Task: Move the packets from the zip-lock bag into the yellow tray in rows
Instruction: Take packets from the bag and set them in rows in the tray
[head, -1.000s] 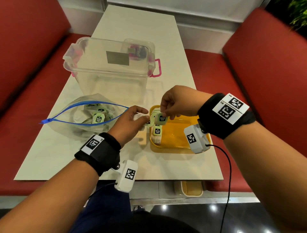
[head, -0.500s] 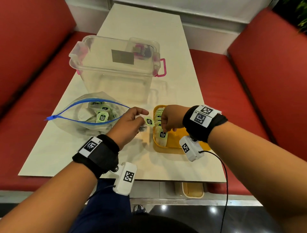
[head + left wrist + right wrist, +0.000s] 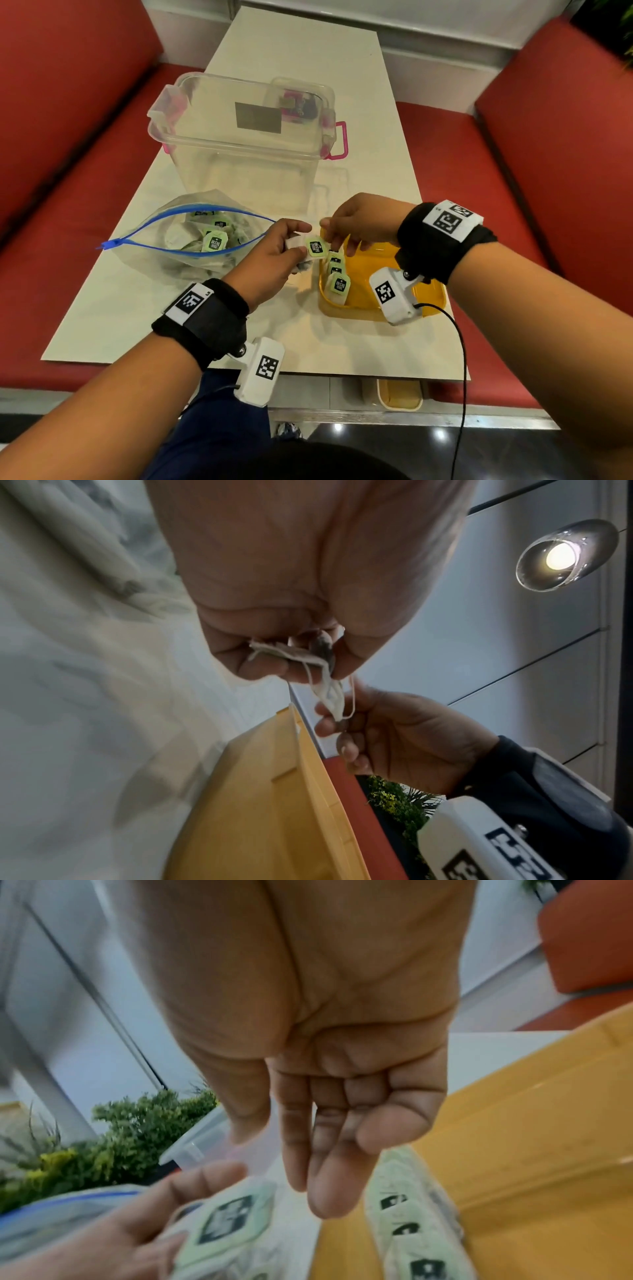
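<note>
Green packets (image 3: 337, 281) line the left wall of the yellow tray (image 3: 375, 272).

Pale-green packets (image 3: 317, 247) carry dark labels; the tray (image 3: 373, 270) is yellow, the zip-lock bag (image 3: 144, 246) clear with blue seal, the tabletop (image 3: 308, 51) cream.

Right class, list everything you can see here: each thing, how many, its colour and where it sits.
benches: two, red, along both sides
table: one, cream, between them
box: one, clear, pink handles, mid-table
tray: one, yellow, table's near right
bag: one, clear, blue zip, unzipped, left of tray
packets: white, green labels; several in bag, a row along tray's left side, some in left hand
left hand: holds packets beside tray
right hand: fingers fairly straight, beside those packets
</note>
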`<state>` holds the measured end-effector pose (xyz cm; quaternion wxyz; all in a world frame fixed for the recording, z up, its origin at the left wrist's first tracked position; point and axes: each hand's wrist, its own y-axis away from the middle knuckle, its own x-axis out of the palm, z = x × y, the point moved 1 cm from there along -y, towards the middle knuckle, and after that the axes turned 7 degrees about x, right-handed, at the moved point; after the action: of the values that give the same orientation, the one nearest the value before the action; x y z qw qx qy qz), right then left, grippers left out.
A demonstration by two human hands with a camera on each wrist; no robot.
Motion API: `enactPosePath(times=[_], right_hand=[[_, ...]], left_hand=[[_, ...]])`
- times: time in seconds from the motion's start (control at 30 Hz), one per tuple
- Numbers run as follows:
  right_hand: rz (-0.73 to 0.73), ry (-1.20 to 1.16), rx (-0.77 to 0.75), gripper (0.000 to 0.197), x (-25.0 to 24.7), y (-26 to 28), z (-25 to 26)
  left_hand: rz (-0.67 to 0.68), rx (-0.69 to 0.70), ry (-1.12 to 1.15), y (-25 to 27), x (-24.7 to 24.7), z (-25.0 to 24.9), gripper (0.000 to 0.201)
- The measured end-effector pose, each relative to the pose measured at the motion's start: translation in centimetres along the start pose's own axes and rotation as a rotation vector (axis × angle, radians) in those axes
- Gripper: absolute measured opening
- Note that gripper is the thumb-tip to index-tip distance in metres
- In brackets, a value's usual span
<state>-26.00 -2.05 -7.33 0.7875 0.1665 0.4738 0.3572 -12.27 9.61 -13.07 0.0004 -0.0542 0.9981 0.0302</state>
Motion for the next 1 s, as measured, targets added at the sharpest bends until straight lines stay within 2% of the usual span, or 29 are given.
enactPosePath(times=[0.07,0.13,0.2,0.3,0.37,0.5,0.63,0.77,1.0], right_hand=[[0.032,-0.111,-0.008,0.036,0.0,0.8,0.2],[0.026,-0.121,-0.057,0.031,0.1,1.3,0.1],[-0.027,-0.176,-0.11,0.026,0.0,1.5,0.0],[-0.105,-0.223,-0.179,0.02,-0.5,2.0,0.0],[-0.147,-0.179,-0.237,0.017,-1.0,2.5,0.1],[-0.196,-0.006,-0.361,0.016,-1.9,3.5,0.8],[-0.214,0.028,-0.41,0.015,-2.1,4.1,1.5],[-0.245,0.144,-0.381,0.019,-2.1,4.1,1.6],[-0.061,0.211,-0.12,0.007,-0.9,2.8,-0.5]], left_hand=[[-0.009,0.029,0.027,-0.2,0.2,-0.1,0.027],[-0.02,0.06,0.042,-0.4,0.4,-0.1,0.028],[-0.025,0.081,0.042,-0.6,0.6,-0.2,0.026],[-0.007,0.093,0.001,-0.7,0.7,-0.2,0.013],[0.013,0.098,-0.023,-0.6,0.7,-0.3,0.006],[0.044,0.129,-0.043,-0.7,0.7,-0.3,0.009],[0.052,0.159,-0.031,-0.9,1.1,-0.4,0.016],[0.023,0.186,-0.06,-1.0,1.2,-0.3,0.01],[-0.1,0.102,-0.23,-1.4,0.4,1.8,0.018]])
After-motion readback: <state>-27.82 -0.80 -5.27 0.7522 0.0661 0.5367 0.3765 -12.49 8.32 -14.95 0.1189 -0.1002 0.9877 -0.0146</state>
